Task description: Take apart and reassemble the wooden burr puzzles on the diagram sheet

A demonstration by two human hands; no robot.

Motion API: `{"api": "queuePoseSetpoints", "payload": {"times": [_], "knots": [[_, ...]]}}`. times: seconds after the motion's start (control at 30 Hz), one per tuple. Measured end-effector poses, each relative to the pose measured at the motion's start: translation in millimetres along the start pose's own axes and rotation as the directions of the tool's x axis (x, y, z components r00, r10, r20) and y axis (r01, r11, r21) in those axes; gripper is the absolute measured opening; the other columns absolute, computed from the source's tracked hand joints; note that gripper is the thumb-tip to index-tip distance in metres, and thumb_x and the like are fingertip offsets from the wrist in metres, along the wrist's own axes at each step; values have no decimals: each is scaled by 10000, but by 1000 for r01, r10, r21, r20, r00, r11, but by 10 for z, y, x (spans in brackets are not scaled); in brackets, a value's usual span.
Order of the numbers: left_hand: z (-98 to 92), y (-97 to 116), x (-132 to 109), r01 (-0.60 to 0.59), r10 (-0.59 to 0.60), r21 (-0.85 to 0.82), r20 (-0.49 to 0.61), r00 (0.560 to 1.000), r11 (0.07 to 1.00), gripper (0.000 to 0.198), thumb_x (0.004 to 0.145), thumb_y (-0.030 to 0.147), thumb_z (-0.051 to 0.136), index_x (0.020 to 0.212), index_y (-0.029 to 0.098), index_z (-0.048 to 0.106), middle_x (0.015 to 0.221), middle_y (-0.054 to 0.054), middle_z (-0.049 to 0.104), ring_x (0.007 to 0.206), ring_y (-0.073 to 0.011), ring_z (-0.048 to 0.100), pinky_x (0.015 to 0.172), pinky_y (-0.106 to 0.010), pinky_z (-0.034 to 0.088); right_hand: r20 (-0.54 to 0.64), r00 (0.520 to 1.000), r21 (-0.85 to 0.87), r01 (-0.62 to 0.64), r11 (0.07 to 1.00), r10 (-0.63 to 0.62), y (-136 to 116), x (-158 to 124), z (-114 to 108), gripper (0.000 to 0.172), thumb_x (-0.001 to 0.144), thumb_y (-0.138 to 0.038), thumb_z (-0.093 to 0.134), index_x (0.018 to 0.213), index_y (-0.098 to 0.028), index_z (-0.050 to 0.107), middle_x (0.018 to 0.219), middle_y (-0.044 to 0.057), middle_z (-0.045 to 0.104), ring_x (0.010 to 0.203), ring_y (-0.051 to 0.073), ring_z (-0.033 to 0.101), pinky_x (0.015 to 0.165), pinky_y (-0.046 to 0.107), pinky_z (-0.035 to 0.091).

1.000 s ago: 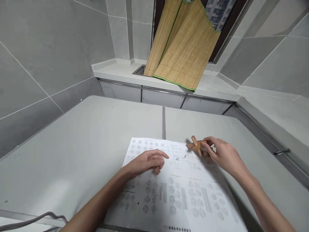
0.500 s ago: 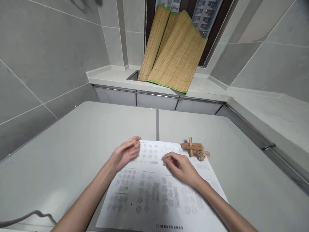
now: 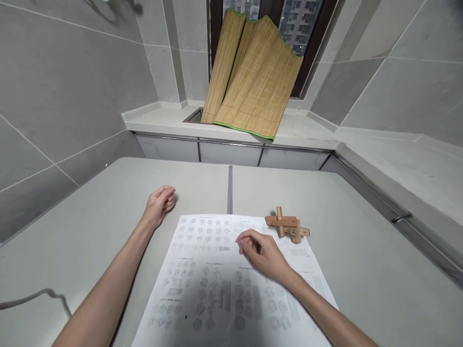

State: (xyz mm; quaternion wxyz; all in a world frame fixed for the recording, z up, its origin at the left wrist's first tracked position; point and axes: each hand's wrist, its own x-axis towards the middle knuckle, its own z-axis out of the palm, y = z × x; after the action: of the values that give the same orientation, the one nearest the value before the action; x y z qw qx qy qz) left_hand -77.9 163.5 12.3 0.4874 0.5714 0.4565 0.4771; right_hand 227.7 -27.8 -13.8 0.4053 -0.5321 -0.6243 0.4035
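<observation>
A large printed sheet (image 3: 202, 299) with rows of small line drawings lies flat on the table. My right hand (image 3: 261, 251) rests on its upper middle, fingers curled in loosely with nothing visible in them. Beyond the sheet's upper left corner, my left hand (image 3: 159, 206) is on the bare tabletop, its fingers folded together and nothing seen in them. Several interlocking wooden puzzle pieces (image 3: 284, 221), one marked with a "2", sit in a cluster at the sheet's upper right corner. Neither hand touches them.
The light grey table (image 3: 108, 217) has a dark seam (image 3: 230, 188) running away from me. Behind it a bamboo mat (image 3: 256, 82) leans on the white ledge (image 3: 162, 119) by the window. A grey cable (image 3: 36, 295) lies at the left front.
My left hand has moved left and away from me, off the sheet, and its fingers have folded in. My right hand stays curled on the sheet. The view has shifted slightly.
</observation>
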Motion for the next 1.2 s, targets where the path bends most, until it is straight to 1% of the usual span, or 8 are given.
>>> {"api": "queuePoseSetpoints", "payload": {"times": [0.1,0.23,0.33,0.43,0.57,0.77,0.97,1.2], "knots": [[98,-51,51,-36,42,186,-25,999,982,386,866,438,657,689,225,388,589,87,260,511,-87,215,493,-225,184,8,1000,3,-29,1000,29,-3,9,2,265,1050,-430,545,979,-230,703,755,8,725,618,155,541,575,267,407],[155,-104,-20,-118,137,437,-13,990,892,389,790,294,608,634,226,259,601,71,235,578,-100,228,560,-236,197,9,999,6,-38,999,38,14,22,13,260,1051,-430,545,987,-234,703,747,4,724,602,151,534,570,268,409],[157,-156,-66,-179,175,566,63,983,804,366,744,250,537,637,232,187,600,64,187,588,-108,196,573,-258,187,-1,999,23,-38,999,38,47,30,30,263,1052,-440,546,993,-236,701,746,5,726,596,150,532,568,268,415],[151,-211,-75,-251,182,653,172,968,714,326,721,224,499,641,227,183,601,59,186,603,-121,162,579,-283,168,-19,999,71,-49,996,51,87,37,40,286,1047,-473,556,1003,-230,700,751,13,727,603,154,546,571,270,431],[151,-253,-79,-314,193,728,248,949,610,290,708,177,472,663,219,189,606,56,198,635,-144,118,585,-303,156,-52,997,117,-52,992,58,129,46,13,333,1040,-521,567,1020,-214,696,740,23,716,589,152,536,571,278,433],[170,-256,-106,-336,192,789,276,942,514,281,732,139,458,683,222,194,605,53,220,625,-155,122,582,-301,175,-137,990,113,-13,994,28,166,64,-28,377,1039,-559,561,1037,-202,681,715,22,687,549,141,509,568,290,403],[174,-268,-98,-350,180,812,301,937,467,275,731,126,450,689,225,197,606,48,216,590,-154,132,577,-302,166,-131,991,82,-29,996,39,173,86,-2,379,1041,-561,555,1031,-205,687,691,12,677,544,142,513,571,285,406],[173,-261,-101,-340,173,824,293,940,453,266,749,138,441,692,225,197,599,45,222,572,-153,141,573,-302,167,-125,989,117,-61,991,75,139,76,-7,420,1028,-604,551,1033,-206,683,692,12,674,547,146,502,570,283,393]]}}
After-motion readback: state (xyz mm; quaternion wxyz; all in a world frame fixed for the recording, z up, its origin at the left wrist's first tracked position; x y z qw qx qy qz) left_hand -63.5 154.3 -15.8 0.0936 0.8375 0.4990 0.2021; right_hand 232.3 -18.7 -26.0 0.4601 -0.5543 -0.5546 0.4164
